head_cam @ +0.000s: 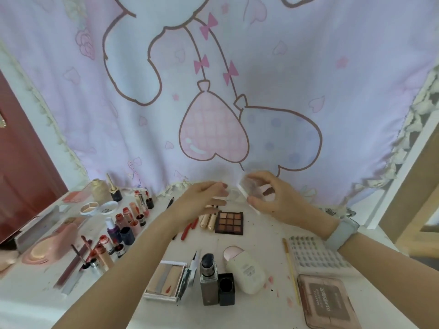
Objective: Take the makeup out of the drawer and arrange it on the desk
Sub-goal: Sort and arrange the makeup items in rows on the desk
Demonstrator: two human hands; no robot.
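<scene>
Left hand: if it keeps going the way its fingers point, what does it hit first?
Probably the clear compact that the right hand holds: the left hand has its fingers aimed right at it, across a small gap. Depth is unclear, so it may pass in front.

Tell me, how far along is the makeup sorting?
Mostly done, it seems: an eyeshadow palette, lipsticks and many other items lie on the desk. The right hand grips a clear compact; the left hand reaches toward it. The drawer isn't visible.

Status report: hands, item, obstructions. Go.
Right hand grips clear-lidded blush compact above desk. Left hand open beside it, fingers straight. Square nine-pan brown eyeshadow palette directly beneath.
</scene>
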